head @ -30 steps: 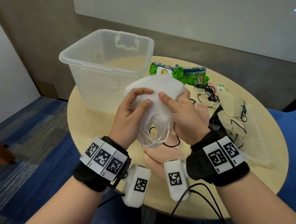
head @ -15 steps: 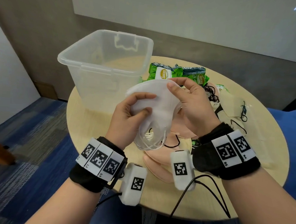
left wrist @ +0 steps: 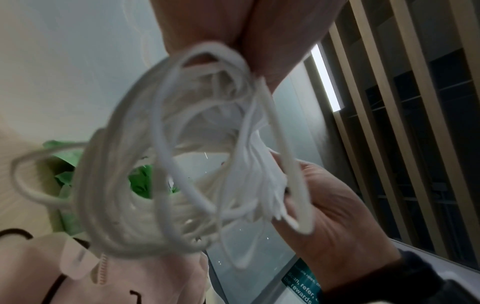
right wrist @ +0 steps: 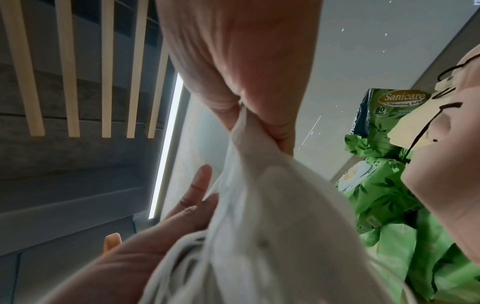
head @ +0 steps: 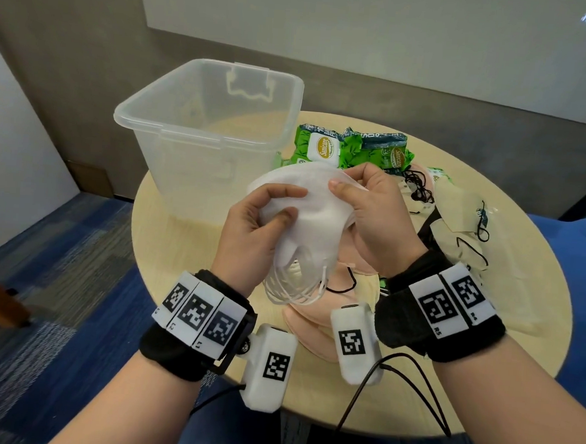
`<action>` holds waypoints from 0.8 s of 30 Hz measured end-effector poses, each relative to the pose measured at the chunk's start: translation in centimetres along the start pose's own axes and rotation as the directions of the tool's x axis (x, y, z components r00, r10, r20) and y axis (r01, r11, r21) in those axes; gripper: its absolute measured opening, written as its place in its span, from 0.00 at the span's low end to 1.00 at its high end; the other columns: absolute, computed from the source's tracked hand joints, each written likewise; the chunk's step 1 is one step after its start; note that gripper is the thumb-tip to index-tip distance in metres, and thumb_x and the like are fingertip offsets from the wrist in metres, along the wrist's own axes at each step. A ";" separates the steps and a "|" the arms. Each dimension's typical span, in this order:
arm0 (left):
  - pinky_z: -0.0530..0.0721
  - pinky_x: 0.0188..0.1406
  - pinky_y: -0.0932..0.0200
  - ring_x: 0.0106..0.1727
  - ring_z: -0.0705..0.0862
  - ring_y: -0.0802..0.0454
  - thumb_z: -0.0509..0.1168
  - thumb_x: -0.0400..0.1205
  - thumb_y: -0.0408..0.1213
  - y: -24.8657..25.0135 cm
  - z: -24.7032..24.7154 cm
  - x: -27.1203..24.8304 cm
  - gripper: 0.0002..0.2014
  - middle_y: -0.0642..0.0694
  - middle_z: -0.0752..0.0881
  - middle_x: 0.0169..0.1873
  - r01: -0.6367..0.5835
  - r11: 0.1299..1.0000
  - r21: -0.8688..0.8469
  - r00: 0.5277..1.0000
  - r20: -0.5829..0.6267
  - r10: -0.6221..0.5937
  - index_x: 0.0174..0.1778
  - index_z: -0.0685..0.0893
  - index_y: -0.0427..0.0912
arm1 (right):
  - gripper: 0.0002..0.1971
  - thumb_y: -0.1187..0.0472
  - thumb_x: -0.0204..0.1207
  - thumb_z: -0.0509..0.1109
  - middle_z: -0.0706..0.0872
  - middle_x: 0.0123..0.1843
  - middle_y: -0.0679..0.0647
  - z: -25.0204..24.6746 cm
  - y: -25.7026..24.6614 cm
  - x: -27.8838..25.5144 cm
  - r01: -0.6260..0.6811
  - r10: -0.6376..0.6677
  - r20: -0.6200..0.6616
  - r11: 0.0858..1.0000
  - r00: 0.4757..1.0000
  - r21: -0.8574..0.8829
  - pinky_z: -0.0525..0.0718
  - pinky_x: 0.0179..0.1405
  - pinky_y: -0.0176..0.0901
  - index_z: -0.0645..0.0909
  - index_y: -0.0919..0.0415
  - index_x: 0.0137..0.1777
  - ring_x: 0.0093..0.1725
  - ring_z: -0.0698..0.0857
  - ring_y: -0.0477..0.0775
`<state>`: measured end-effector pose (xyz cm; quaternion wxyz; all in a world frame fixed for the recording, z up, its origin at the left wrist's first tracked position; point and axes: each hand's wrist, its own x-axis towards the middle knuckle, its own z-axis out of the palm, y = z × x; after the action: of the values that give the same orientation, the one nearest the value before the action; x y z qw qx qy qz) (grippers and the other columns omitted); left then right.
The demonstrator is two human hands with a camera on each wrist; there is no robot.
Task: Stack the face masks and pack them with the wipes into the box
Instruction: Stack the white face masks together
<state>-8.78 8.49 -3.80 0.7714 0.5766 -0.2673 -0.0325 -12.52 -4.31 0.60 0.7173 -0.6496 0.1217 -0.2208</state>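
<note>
Between the hands, the white masks (head: 306, 209) look like soft, matt non-woven cloth, their ear loops (left wrist: 166, 156) smooth white elastic cord. Beyond the left hand, the box (head: 200, 137) is clear, slightly frosted plastic with a smooth sheen. Beyond the right hand, the wipes (head: 354, 150) sit in glossy, crinkled green plastic film. Below the hands, the pink masks (head: 313, 322) are matt cloth. The tabletop (head: 167, 234) is pale, smooth wood-look laminate.

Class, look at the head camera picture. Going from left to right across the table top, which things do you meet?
Clear plastic box → green wipes packs → cream masks with black ear loops.
</note>
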 end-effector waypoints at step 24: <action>0.79 0.51 0.70 0.49 0.83 0.67 0.65 0.78 0.22 -0.4 -0.3 0.3 0.16 0.58 0.87 0.43 -0.117 0.982 0.149 0.974 -0.177 0.143 0.43 0.86 0.50 | 0.11 0.72 0.69 0.75 0.83 0.30 0.53 -0.2 -0.6 -1.0 0.307 -0.320 -0.037 0.932 0.947 -0.190 0.81 0.39 0.40 0.79 0.58 0.33 0.33 0.81 0.49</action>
<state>-8.31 8.50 -4.15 0.7520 0.6100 -0.2327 0.0909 -13.56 -4.05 1.03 0.6060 -0.7156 0.0602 -0.3422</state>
